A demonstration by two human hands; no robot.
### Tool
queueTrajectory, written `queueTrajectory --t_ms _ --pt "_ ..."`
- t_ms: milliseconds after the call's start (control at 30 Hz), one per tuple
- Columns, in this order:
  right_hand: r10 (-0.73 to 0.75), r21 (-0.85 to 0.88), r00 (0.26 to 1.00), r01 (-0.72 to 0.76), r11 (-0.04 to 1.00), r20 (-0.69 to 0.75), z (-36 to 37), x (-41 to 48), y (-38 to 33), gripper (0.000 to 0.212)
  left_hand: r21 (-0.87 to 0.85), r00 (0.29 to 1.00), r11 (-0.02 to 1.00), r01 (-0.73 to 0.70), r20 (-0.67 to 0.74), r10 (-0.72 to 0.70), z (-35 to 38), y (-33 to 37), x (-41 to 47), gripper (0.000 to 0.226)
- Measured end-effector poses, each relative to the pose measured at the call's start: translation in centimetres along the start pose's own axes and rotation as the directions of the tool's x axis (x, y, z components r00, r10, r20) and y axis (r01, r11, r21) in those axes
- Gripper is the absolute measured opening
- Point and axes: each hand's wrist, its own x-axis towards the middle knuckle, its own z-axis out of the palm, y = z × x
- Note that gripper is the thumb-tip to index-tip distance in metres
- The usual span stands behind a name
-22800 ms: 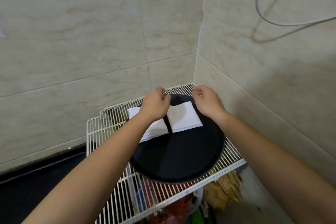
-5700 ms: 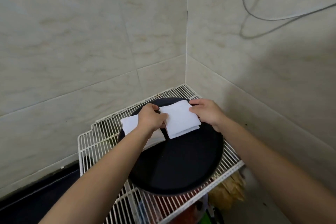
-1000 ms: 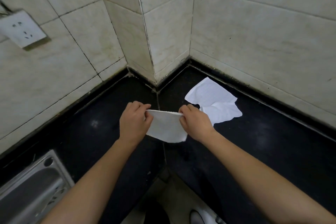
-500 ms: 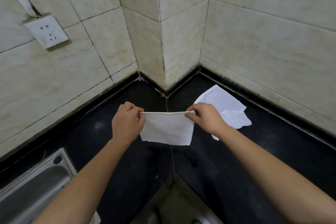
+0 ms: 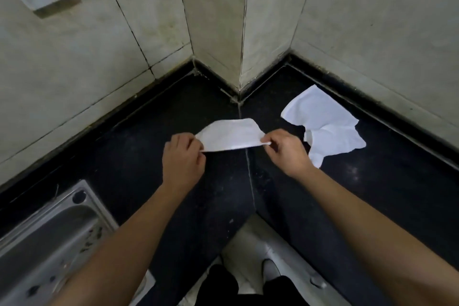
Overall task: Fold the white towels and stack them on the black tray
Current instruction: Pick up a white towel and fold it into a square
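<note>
Lifted now to nearly flat, no more hanging down as half a second ago: white towel (image 5: 229,134), thin and creased. Pinched at both near corners between left hand (image 5: 182,159) and right hand (image 5: 289,153), above black counter (image 5: 139,156). Second towel (image 5: 327,126) (crumpled, unfolded) lying at right on same counter, near beige tiled wall (image 5: 372,32). Steel sink (image 5: 37,243) at lower left.

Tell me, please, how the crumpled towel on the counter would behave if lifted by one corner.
Probably floppy: the crumpled towel lies in creases, and the held towel curls over limply. Likely light, since it looks thin; it should drape, not roll.
</note>
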Motion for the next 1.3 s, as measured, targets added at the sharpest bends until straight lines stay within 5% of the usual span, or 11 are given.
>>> queueTrajectory --t_ms 100,233,433,533,600,700,800,867,1067,1300 --pt "0.068 -0.082 0.975 -0.051 0.995 0.213 3.1 -3.0 2.3 0.018 0.011 0.971 0.999 -0.044 0.237 0.04 2.6 -0.4 -4.8 0.009" --pt "0.12 -0.198 0.874 -0.028 0.98 0.472 5.7 -7.1 4.1 0.022 -0.064 0.846 0.99 -0.124 0.515 0.14 4.5 -0.3 -10.3 0.025" --pt "-0.018 -0.21 0.911 0.114 0.971 0.412 6.4 -10.4 5.2 0.017 -0.153 0.718 0.984 -0.09 0.675 0.171 4.3 -0.1 -13.2 0.022" --pt "0.062 -0.157 0.889 0.011 0.988 0.453 5.6 -9.3 5.1 0.018 -0.161 0.704 0.983 0.093 0.708 0.049 4.0 -0.6 -12.3 0.02" --pt "0.221 -0.048 0.887 -0.221 0.974 0.406 5.2 -7.8 4.9 0.018 -0.163 0.68 0.907 0.387 0.715 -0.162 3.8 -1.0 -10.8 0.021" --pt "0.452 0.25 0.845 -0.521 0.816 0.285 5.6 -4.6 4.6 0.018 -0.25 0.579 0.58 0.776 0.646 -0.497 4.4 -1.9 -7.9 0.022" --pt "0.548 0.409 0.796 -0.604 0.684 0.258 6.5 -1.3 4.1 0.017 -0.366 0.448 0.27 0.891 0.605 -0.658 5.5 -2.8 -5.4 0.023" --pt "0.592 0.459 0.763 -0.637 0.619 0.26 7.3 0.5 3.9 0.017 -0.427 0.4 0.156 0.891 0.574 -0.714 6.4 -3.2 -4.1 0.023" --pt "0.669 0.411 0.702 -0.7 0.584 0.244 9.2 3.3 4.2 0.016 -0.43 0.352 0.11 0.896 0.537 -0.767 9.2 -4.4 -2.7 0.015" --pt "0.661 0.354 0.731 -0.671 0.651 0.171 10.1 4.1 4.9 0.013 -0.43 0.397 0.186 0.884 0.479 -0.783 10.3 -4.6 -1.4 0.02"
